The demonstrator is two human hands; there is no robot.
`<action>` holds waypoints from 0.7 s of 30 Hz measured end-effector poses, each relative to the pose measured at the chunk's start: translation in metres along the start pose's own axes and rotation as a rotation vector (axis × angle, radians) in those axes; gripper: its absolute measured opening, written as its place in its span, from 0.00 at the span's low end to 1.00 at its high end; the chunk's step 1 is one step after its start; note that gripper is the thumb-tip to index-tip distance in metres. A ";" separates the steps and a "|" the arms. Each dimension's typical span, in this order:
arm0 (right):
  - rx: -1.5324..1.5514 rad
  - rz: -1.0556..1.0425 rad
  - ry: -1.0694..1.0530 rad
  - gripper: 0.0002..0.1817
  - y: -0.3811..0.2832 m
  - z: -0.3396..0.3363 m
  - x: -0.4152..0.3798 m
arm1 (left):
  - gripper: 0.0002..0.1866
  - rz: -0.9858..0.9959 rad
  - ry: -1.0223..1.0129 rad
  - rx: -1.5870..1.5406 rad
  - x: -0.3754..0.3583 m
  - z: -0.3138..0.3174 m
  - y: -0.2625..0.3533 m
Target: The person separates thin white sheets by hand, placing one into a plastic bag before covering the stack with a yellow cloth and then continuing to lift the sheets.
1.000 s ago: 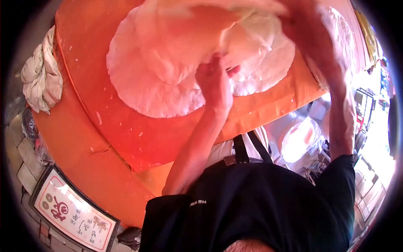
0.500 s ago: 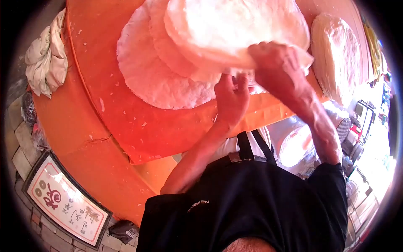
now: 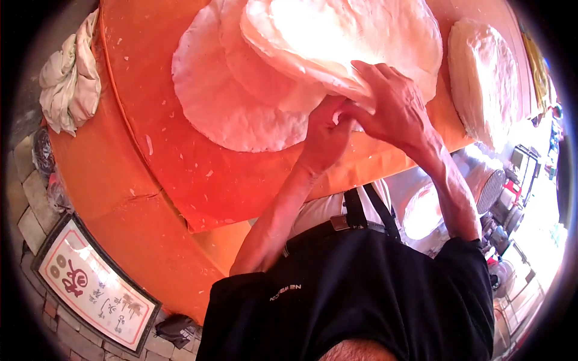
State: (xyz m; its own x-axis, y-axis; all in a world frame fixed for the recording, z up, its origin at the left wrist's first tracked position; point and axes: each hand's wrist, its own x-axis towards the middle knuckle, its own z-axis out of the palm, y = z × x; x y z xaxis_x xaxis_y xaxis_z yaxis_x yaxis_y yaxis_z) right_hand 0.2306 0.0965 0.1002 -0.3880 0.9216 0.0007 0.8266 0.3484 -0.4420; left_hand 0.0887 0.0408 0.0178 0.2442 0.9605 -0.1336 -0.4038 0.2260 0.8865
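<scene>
Thin, round, pale dough sheets lie overlapping on the orange table. The top sheet has its near edge raised and folded, and bright light washes out its middle. My right hand grips that near edge, fingers over the top and thumb beneath. Beside it, my left hand is curled closed under the edge, its fingertips meeting the right thumb. Whether dough sits in the left fingers is hidden.
A thick stack of pale sheets rests at the table's right side. A crumpled cloth hangs at the left edge of the orange table. A framed sign stands on the brick floor. Metal cylinders and clutter fill the right.
My right hand has drawn in closer to my left, so the two now touch. The edge that was stretched out to the right is gathered between them.
</scene>
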 end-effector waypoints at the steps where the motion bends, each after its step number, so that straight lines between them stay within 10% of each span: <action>1: -0.036 0.028 0.016 0.26 0.006 0.007 0.003 | 0.20 0.004 0.048 -0.032 0.003 0.004 0.007; 7: -0.236 -0.071 0.018 0.13 0.004 -0.027 -0.020 | 0.18 -0.194 0.196 -0.779 0.006 -0.027 0.025; 8: -0.247 -0.107 0.020 0.14 0.005 -0.033 -0.032 | 0.30 -0.002 -0.139 -1.133 0.008 -0.053 0.015; 13: -0.126 -0.065 -0.186 0.24 0.025 -0.022 -0.081 | 0.24 -0.336 0.431 -0.407 0.008 -0.038 0.026; 17: 0.167 0.069 -0.164 0.37 -0.001 -0.035 -0.074 | 0.19 -0.246 0.087 -0.243 -0.013 -0.026 0.041; 21: 0.057 0.205 -0.042 0.33 -0.018 -0.017 -0.061 | 0.15 -0.286 0.207 -0.464 -0.033 0.005 0.021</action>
State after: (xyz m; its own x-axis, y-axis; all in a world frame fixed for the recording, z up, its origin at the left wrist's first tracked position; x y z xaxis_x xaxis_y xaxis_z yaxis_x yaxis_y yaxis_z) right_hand 0.2463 0.0368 0.1236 -0.2318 0.9639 -0.1307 0.8659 0.1432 -0.4793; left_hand 0.0769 0.0133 0.0431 0.2420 0.8522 -0.4639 -0.7026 0.4837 0.5220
